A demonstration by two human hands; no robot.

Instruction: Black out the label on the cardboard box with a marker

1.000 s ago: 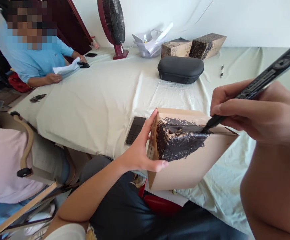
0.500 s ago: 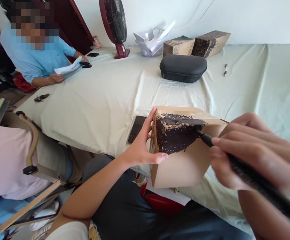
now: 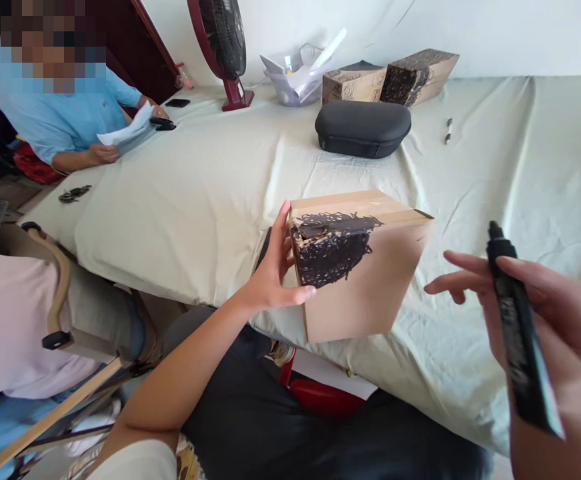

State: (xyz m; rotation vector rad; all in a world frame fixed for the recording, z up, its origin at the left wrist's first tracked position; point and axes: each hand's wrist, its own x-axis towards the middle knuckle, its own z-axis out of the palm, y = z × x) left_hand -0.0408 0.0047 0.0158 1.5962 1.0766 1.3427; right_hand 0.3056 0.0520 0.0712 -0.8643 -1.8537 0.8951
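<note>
A brown cardboard box (image 3: 360, 287) sits tilted at the near edge of the cloth-covered table. Dense black scribble (image 3: 333, 257) covers its upper left corner, on the near side and part of the top. My left hand (image 3: 275, 277) grips the box by its left end, thumb on the near side and fingers behind. Off to the right, my right hand (image 3: 545, 307) holds a black marker (image 3: 517, 327) between thumb and fingers, its dark tip pointing up and away from the box. Its other fingers stretch toward the box without touching it.
Behind the box lie a black hard case (image 3: 363, 130), two scribbled cardboard boxes (image 3: 420, 77), a plastic basket (image 3: 295, 87) and a fan (image 3: 225, 53). A small pen (image 3: 449, 131) lies at the right. Across the table a person in blue (image 3: 70, 120) holds papers (image 3: 130, 127).
My right hand has drawn the marker off the box to the right and turned it tip-up. The box has turned in my left hand, showing its near side more squarely.
</note>
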